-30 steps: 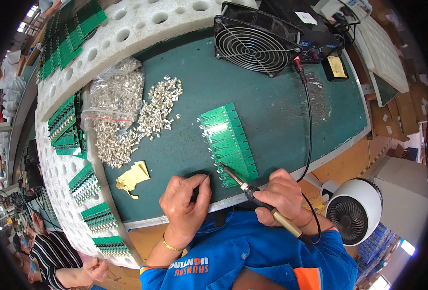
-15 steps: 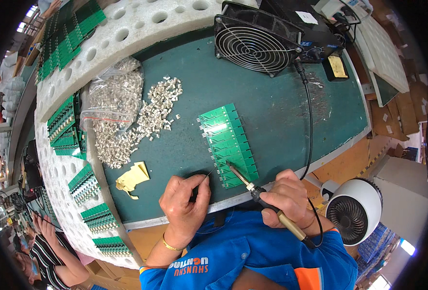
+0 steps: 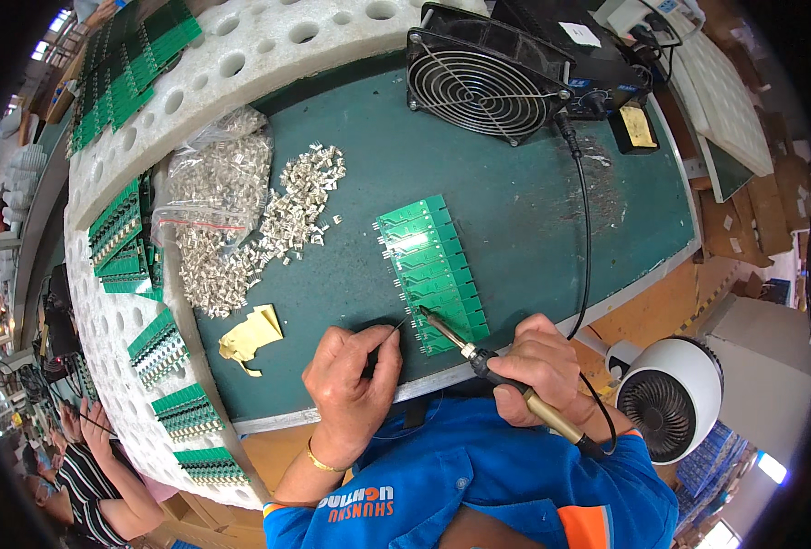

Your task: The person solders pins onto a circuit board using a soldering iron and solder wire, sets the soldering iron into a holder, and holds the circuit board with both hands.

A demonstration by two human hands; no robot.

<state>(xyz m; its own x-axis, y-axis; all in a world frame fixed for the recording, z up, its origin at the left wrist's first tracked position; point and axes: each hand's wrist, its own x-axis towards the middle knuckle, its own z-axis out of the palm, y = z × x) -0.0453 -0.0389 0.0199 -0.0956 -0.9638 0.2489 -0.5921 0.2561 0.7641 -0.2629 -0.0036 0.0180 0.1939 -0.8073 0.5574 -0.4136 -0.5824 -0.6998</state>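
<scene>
My left hand (image 3: 352,373) is closed in a pinch on thin solder wire (image 3: 399,326), which reaches toward the left edge of a green circuit board panel (image 3: 437,270). Small metal connectors line that edge. My right hand (image 3: 538,371) grips a soldering iron (image 3: 475,355), whose tip meets the panel near its lower left edge, close to the wire's end. Left of the panel lie a loose pile of silver connectors (image 3: 300,197), a clear bag of them (image 3: 211,178) and torn yellow paper (image 3: 250,339).
A black fan (image 3: 477,82) beside a soldering station (image 3: 602,96) and sponge holder (image 3: 639,128). Perforated foam (image 3: 113,316) holds more boards (image 3: 158,348). A white round fan (image 3: 669,398) stands beyond the right edge; a co-worker (image 3: 103,485) works at lower left.
The iron's tip shifted rightward over the panel half a second ago, then back to its left edge, with my right hand moving slightly. The co-worker's arm has risen from its earlier position.
</scene>
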